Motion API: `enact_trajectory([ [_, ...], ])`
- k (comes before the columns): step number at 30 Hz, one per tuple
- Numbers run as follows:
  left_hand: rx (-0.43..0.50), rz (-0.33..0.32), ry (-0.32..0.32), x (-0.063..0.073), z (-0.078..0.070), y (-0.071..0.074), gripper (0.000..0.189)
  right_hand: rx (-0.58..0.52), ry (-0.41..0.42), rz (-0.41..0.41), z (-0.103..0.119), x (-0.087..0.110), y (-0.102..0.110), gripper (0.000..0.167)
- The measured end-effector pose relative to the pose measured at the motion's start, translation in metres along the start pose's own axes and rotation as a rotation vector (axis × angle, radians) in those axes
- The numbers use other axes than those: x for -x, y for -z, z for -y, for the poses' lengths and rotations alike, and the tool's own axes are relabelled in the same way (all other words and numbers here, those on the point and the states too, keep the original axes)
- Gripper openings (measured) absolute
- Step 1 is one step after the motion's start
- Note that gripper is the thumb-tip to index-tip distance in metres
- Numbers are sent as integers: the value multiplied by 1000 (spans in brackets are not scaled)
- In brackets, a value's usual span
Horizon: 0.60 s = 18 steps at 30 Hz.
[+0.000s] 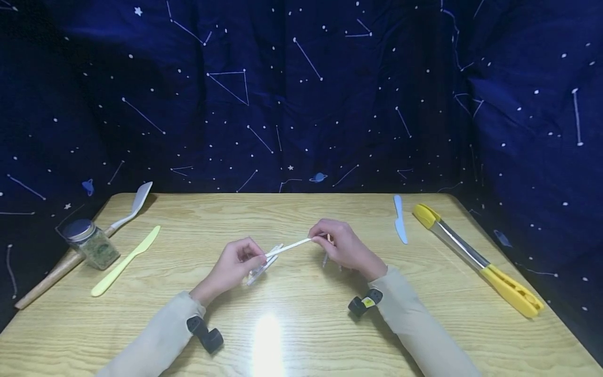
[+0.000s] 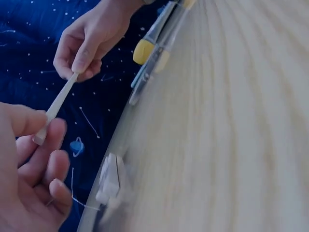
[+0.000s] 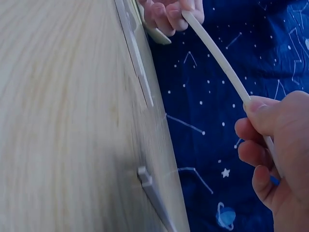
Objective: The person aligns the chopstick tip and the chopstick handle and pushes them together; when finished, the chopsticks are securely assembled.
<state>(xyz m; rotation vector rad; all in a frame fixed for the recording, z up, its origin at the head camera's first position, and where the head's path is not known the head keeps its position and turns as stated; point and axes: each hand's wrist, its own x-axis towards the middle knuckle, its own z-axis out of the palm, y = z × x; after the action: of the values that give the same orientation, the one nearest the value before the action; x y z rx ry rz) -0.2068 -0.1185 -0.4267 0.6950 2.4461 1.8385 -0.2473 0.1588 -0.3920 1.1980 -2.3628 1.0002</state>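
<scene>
A thin, straight-sided pale stick (image 1: 293, 246) is held between the two hands, above the table. The left hand (image 1: 235, 263) pinches one end between thumb and fingers; the squared tip (image 2: 39, 137) shows in the left wrist view. My right hand (image 1: 346, 247) pinches it farther along, and in the right wrist view the stick (image 3: 224, 63) runs on under the thumb into the curled fingers. Several whitish sticks (image 1: 260, 269) lie on the table beside the left hand, partly hidden by it. Below the right hand are more thin pale pieces (image 1: 325, 260), mostly covered.
Left on the wooden table (image 1: 188, 214) lie a yellow spreader (image 1: 126, 262), a glass jar with dark lid (image 1: 96, 247) and a wooden-handled spatula (image 1: 140, 197). A blue spreader (image 1: 400, 220) and yellow tongs (image 1: 476, 256) lie right. A starry cloth (image 1: 301, 131) hangs behind.
</scene>
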Motion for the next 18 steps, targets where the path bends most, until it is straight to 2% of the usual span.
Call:
enact_trajectory([
  [6, 47, 122, 12, 1, -8, -2, 7, -34, 97, 25, 7, -2, -4, 12],
  [11, 88, 201, 31, 2, -10, -3, 14, -47, 113, 50, 10, -3, -6, 10],
  [18, 129, 299, 11, 3, -10, -6, 17, -72, 155, 117, 17, -5, -8, 8],
])
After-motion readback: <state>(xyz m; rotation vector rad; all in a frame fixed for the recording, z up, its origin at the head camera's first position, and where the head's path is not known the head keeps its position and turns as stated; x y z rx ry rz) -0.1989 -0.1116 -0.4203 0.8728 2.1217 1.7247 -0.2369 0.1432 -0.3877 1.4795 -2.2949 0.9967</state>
